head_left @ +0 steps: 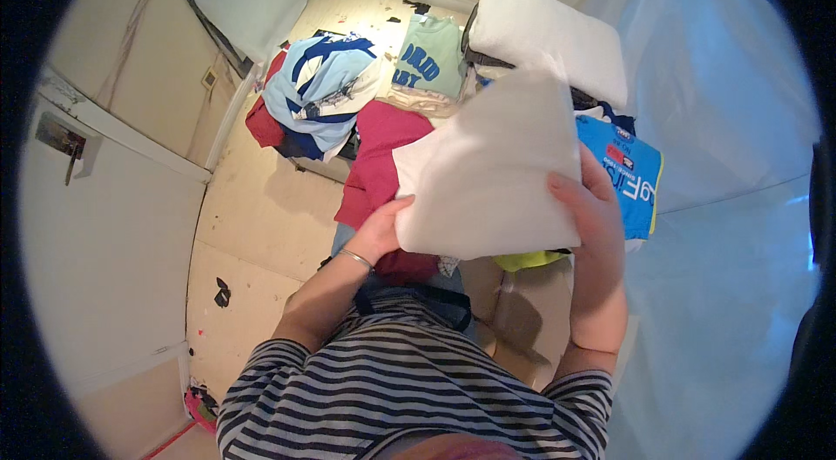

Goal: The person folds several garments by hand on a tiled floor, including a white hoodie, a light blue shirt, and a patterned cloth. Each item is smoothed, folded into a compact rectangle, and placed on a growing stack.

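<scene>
A folded white cloth (490, 179), flat and roughly squared, is held up in front of my body. My left hand (379, 231) grips its lower left edge, with the thumb on top; a bracelet circles that wrist. My right hand (595, 209) holds the right edge, thumb over the front and the other fingers partly hidden behind. Under the cloth's left side lies a crimson garment (385, 153), partly covered. A blue printed garment (620, 166) with a yellow edge shows just beyond my right hand.
A loose heap of clothes (326, 91) sits at the back left. Beside it lies a folded green printed shirt (428, 55). A white pillow-like bundle (548, 36) rests at the back right. A door (117, 218) stands left; translucent sheeting (725, 199) hangs right.
</scene>
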